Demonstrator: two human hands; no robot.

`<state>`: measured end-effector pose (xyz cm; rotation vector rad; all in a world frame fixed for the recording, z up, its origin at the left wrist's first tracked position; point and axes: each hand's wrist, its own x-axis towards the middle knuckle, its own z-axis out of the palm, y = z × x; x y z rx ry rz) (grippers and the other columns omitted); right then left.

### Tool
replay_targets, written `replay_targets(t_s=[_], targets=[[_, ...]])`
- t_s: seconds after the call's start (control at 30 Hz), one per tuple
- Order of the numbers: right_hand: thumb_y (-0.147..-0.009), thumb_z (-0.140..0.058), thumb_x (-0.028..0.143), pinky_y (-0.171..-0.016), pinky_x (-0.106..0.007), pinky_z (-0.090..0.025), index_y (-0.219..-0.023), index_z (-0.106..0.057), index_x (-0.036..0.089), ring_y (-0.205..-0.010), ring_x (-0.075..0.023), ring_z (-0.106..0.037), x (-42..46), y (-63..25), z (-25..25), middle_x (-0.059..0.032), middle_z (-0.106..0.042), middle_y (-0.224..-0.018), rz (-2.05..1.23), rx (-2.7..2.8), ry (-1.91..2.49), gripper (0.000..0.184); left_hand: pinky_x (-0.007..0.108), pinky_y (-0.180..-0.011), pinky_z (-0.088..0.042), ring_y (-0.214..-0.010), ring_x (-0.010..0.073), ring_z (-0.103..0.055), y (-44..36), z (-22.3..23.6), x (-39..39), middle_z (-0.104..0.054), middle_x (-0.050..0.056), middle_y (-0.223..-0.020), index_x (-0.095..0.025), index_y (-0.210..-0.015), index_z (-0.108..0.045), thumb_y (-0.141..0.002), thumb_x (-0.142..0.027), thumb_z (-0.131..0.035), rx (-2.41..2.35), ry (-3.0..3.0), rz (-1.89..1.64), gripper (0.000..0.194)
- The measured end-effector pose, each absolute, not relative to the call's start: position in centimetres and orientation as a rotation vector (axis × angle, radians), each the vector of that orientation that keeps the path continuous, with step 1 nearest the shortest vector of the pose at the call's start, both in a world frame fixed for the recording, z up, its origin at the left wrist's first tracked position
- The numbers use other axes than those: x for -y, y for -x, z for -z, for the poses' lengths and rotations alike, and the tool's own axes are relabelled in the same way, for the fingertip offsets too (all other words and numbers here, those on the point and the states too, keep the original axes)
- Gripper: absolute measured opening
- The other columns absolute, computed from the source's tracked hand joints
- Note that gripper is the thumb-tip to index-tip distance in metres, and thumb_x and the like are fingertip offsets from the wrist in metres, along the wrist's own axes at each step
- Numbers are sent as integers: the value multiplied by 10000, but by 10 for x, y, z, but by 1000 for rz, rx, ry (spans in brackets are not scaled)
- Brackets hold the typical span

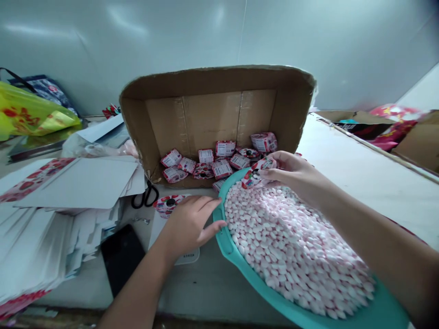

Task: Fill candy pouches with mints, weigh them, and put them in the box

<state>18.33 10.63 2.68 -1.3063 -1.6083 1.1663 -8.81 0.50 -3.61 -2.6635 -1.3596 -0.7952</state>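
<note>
Both hands work at the far rim of the teal plastic basin (229,249), which is heaped with small pink-and-white oval candies (291,246). My right hand (291,173) reaches in from the right and pinches a small red-and-white printed carton (255,176) between thumb and fingers, holding it just over the far edge of the candy heap, close to the mouth of the big box. My left hand (190,224) lies palm down with fingers spread loosely, its fingertips touching the left rim of the basin; it grips nothing. Just beyond it lies a flat printed carton blank (168,203).

Behind the basin a large brown cardboard box (212,105) lies on its side, open toward me, with a loose row of filled small cartons (219,160) along its floor. To the left sit a stack of flat white card sheets (78,183), black-handled scissors (147,196) and a dark phone (121,256). A yellow plastic bag (30,114) sits far left, and further open boxes (384,128) stand far right.

Step in hand, as I judge it: a small carton is being filled at the heap or is ready to go into the large box; I cannot tell whether its flap is closed. The next move calls for keeping the carton level so nothing spills, and steadying the basin by its rim.
</note>
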Motion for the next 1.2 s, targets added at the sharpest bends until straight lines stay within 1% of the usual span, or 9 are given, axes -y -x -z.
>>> replay_targets(t_s=[0.13,0.27,0.37,0.5,0.73,0.83,0.93,1.07,1.2], targets=[[-656,-878,498,-676,-329,-640,-822,-569,213,-732,-162,-664,-98,-173,-26,0,-614,-798,-1386,1457,1200,452,465,-908,-556,-1064,297,-675,103,28,-6,-717,143,-1183,-136,-1260,-631,-1000,-504,-497,1451,2531,790,470],[-617,-919,499,-672,-308,-636,-777,-505,220,-757,-177,-683,-89,-166,-25,1,-644,-764,-1575,1357,1133,524,448,-935,-542,-1082,289,-670,124,16,-2,-718,136,-1180,-129,-1255,-638,-977,-520,-547,1581,2407,909,488],[-566,-929,553,-729,-378,-653,-797,-495,226,-845,-245,-712,-84,-161,-25,-55,-711,-837,-1650,1320,1143,590,420,-944,-535,-1085,272,-670,133,10,2,-720,125,-1174,-133,-1235,-649,-964,-529,-568,1635,2376,1014,487],[-583,-909,586,-779,-445,-657,-841,-500,234,-921,-301,-730,-82,-157,-22,-103,-751,-939,-1688,1317,1136,597,413,-972,-518,-1117,271,-656,136,7,3,-712,126,-1187,-138,-1246,-647,-975,-499,-560,1666,2359,1001,460],[-615,-900,534,-786,-440,-656,-808,-504,240,-905,-293,-737,-83,-154,-19,-81,-758,-923,-1683,1271,1165,530,444,-1046,-498,-1169,283,-634,142,7,-1,-683,125,-1252,-169,-1279,-648,-951,-468,-596,1821,2316,919,447],[-573,-926,501,-762,-379,-652,-770,-524,241,-862,-259,-728,-83,-153,-19,-36,-735,-828,-1700,1227,1174,518,471,-1105,-460,-1272,304,-580,151,11,-1,-609,127,-1379,-201,-1378,-585,-887,-450,-684,1979,2342,771,559],[-598,-905,506,-699,-343,-646,-782,-612,237,-827,-251,-719,-85,-155,-18,-44,-735,-816,-1725,1263,1178,439,470,-1049,-503,-1255,332,-599,159,18,-2,-595,139,-1401,-212,-1379,-583,-800,-415,-767,2165,2366,561,641],[-669,-836,564,-727,-344,-649,-873,-726,224,-920,-286,-733,-89,-156,-15,-103,-775,-975,-1751,1349,1183,411,386,-899,-566,-1091,298,-693,164,27,-6,-700,103,-1251,-237,-1226,-670,-819,-395,-729,2220,2420,517,440],[-636,-848,593,-801,-397,-655,-842,-747,222,-977,-326,-734,-86,-153,-14,-123,-781,-1029,-1775,1358,1176,436,359,-841,-578,-1039,290,-715,163,29,-8,-733,90,-1191,-241,-1179,-684,-792,-380,-752,2173,2446,569,416]])
